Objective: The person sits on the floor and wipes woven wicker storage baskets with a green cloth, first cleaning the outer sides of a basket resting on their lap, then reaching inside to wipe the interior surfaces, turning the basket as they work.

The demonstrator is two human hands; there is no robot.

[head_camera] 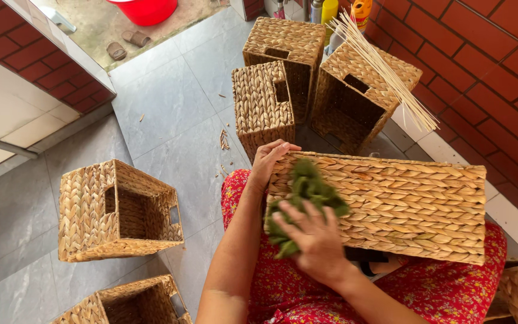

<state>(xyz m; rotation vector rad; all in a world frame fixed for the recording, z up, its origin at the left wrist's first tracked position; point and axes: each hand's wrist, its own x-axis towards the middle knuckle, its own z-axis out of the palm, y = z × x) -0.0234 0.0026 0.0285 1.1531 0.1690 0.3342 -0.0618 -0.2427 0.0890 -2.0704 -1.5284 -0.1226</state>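
A woven straw basket [415, 204] lies on its side across my lap, over red patterned cloth. My left hand [271, 157] grips its near left edge, fingers curled over the rim. My right hand [314, 235] presses a green cloth [307, 193] flat against the basket's woven side, near its left end.
Three woven baskets [283, 78] stand ahead on the grey tile floor. One basket [115, 210] lies at left, another [133, 303] at bottom left. Thin pale sticks [385, 69] lean by the red brick wall [487, 66]. A red tub [145, 9] and sandals [126, 43] sit far back.
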